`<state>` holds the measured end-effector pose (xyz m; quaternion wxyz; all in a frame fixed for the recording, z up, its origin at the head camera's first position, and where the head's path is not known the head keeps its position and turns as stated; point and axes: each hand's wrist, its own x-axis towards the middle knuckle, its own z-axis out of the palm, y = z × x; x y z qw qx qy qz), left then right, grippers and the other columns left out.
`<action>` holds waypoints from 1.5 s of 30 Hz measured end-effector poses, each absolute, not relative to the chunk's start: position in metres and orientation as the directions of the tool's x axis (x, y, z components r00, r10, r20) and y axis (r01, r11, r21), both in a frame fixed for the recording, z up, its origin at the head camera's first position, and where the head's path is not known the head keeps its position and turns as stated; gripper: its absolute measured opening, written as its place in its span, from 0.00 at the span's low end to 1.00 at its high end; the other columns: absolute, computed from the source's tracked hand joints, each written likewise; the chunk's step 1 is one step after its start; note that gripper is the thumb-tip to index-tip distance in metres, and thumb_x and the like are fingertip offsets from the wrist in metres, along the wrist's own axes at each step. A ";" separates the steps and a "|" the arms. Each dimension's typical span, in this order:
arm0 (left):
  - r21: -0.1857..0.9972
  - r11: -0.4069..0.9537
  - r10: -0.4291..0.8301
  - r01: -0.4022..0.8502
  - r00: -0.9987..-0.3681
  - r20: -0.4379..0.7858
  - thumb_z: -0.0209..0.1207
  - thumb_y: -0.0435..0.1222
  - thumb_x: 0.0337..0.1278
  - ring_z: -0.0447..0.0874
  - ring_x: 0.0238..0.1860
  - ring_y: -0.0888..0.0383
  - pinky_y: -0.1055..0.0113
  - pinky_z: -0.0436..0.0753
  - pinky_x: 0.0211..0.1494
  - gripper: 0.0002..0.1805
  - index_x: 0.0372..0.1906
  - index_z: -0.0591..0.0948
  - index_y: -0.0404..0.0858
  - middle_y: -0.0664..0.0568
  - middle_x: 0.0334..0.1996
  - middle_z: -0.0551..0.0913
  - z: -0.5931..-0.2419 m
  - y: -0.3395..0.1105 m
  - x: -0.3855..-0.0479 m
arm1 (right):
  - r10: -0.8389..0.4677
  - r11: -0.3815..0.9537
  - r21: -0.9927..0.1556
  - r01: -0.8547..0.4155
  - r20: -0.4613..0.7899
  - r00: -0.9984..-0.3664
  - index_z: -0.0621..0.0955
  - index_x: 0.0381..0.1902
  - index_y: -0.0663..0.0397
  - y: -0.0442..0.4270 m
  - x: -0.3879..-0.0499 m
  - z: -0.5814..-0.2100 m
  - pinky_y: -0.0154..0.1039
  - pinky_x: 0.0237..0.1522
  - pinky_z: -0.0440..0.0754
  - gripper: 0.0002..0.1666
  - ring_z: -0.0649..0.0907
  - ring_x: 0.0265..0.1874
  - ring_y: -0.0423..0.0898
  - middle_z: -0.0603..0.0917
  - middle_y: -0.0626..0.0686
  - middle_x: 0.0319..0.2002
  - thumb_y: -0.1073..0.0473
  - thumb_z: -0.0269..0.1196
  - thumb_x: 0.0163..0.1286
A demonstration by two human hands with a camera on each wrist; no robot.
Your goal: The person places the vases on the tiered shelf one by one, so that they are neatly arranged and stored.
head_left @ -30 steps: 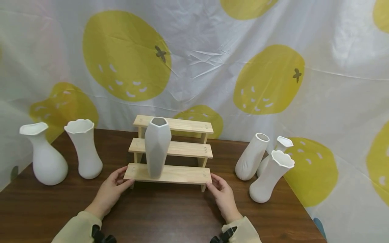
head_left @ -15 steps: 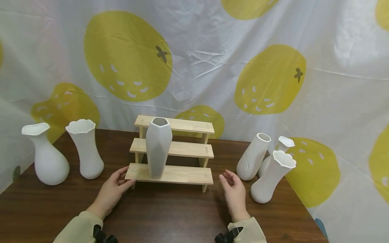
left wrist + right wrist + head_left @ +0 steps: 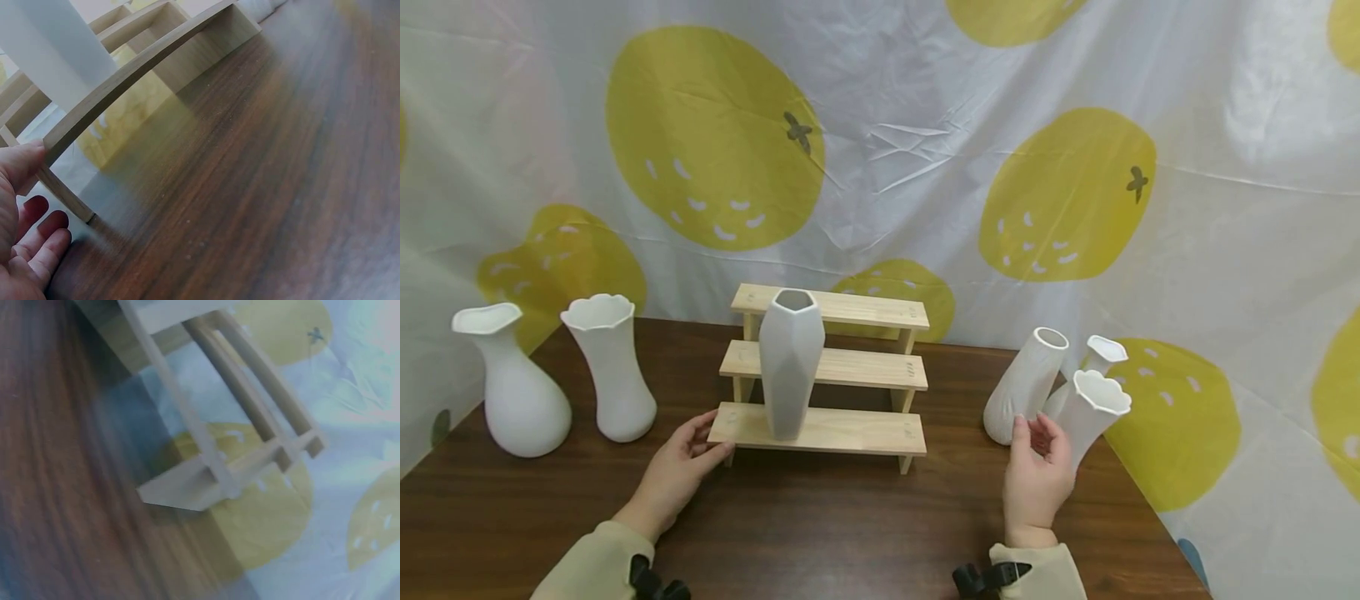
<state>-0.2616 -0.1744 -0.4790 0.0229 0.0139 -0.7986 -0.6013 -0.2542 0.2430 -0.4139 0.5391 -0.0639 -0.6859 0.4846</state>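
Observation:
A three-tier wooden stand (image 3: 865,429) carries a white faceted vase (image 3: 791,367) upright on its lowest board. My left hand (image 3: 672,477) holds the left end of that board; in the left wrist view the thumb (image 3: 24,157) touches its corner and several fingers hang loosely below. My right hand (image 3: 1037,483) is at the right vases, loosely bent with nothing in its fingers. Its fingertips overlap the foot of a textured white vase (image 3: 1028,383); contact cannot be told. It partly covers a white scalloped-rim vase (image 3: 1093,412). The right wrist view shows the stand (image 3: 181,481), blurred, without the hand.
Behind the scalloped vase stands a narrow-necked white vase (image 3: 1105,354), partly hidden. At left are a bulbous white vase (image 3: 523,400) and another scalloped white vase (image 3: 617,375). A fruit-print curtain (image 3: 895,167) hangs behind the brown wooden table (image 3: 820,533).
My right hand has let go of the stand's right end and moved right to the vases. The left hand stays at the stand's left end.

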 end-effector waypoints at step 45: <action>0.963 0.268 -0.039 -0.004 -0.999 0.007 0.62 0.55 0.57 0.72 0.59 0.45 0.57 0.76 0.55 0.47 0.73 0.57 0.36 0.37 0.63 0.69 -0.479 -0.174 -0.261 | 0.812 0.186 -0.972 -0.141 0.233 -0.535 0.70 0.60 0.65 0.291 -0.263 -0.421 0.48 0.59 0.66 0.40 0.70 0.55 0.53 0.70 0.55 0.52 0.67 0.74 0.50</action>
